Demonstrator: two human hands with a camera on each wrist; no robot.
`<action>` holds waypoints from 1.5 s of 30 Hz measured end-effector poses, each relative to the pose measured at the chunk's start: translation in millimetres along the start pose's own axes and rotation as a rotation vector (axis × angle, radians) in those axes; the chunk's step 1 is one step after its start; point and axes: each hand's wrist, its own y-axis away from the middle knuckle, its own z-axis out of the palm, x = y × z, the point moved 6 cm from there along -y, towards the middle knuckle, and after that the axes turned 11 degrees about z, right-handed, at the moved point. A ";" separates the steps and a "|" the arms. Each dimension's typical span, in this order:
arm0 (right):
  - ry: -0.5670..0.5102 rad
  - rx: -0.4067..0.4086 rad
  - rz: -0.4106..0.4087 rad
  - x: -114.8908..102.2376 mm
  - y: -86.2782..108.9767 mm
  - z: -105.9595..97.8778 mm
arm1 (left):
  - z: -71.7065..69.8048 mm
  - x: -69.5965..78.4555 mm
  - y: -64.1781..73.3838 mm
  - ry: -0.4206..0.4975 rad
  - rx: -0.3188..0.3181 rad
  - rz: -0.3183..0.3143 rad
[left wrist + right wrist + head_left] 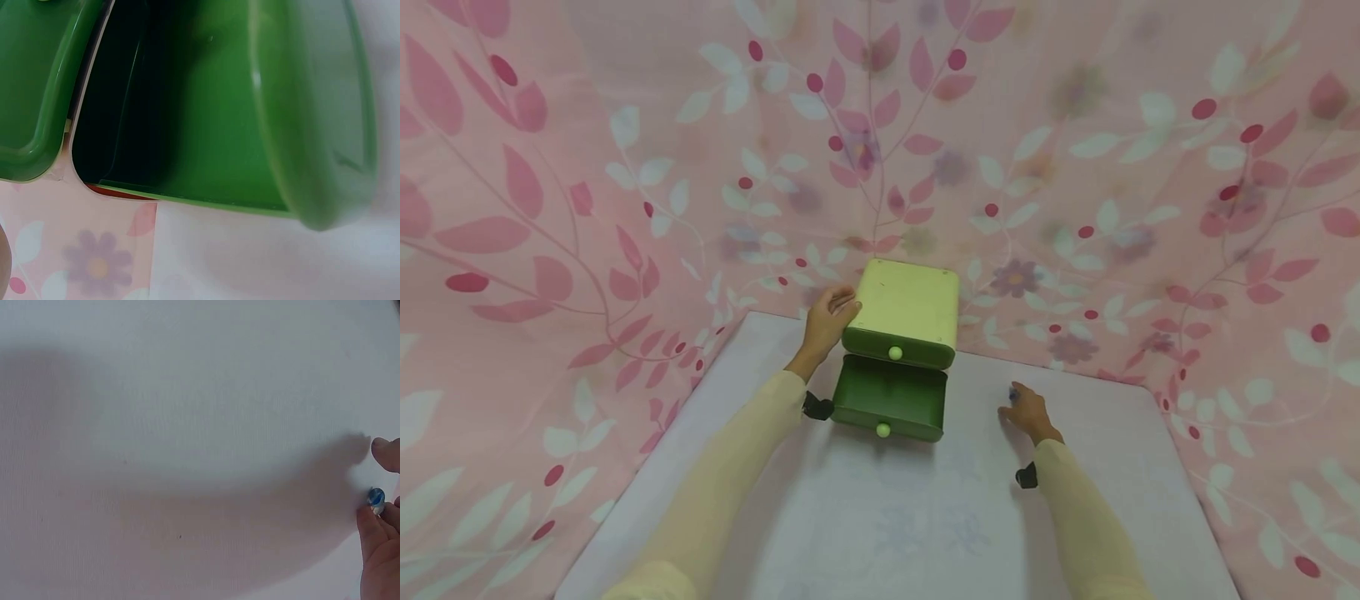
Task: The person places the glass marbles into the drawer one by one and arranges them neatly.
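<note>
A small two-drawer box with a pale green top and green fronts stands at the back of the white table. Its lower drawer is pulled out, and no contents show inside the green tray. The upper drawer is closed. My left hand rests against the box's left side, thumb at the top edge. To the right of the box, my right hand hovers low over the table. Its fingers hold a small shiny blue-and-clear piece, perhaps a marble; the thumb stands apart from it.
White cloth or sheet covers the table, with faint bluish marks near the front. Pink floral curtains close in the back and both sides. Round pale knobs stick out from the drawer fronts.
</note>
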 end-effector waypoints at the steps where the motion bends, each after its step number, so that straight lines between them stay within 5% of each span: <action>1: -0.011 -0.001 -0.003 0.2 -0.1 0.7 | 0.5 0.6 0.0 0.000 -0.001 0.001; 22: -0.064 0.001 -0.059 -23.8 8.1 31.7 | -2.5 -2.4 -0.5 0.027 0.012 0.023; 38: -0.082 0.204 -0.055 -20.6 16.3 5.0 | 1.8 -2.7 -1.1 0.018 0.022 0.030; 45: -0.101 0.189 -0.032 -17.3 16.7 0.3 | 0.4 -3.8 -0.9 0.025 0.016 0.032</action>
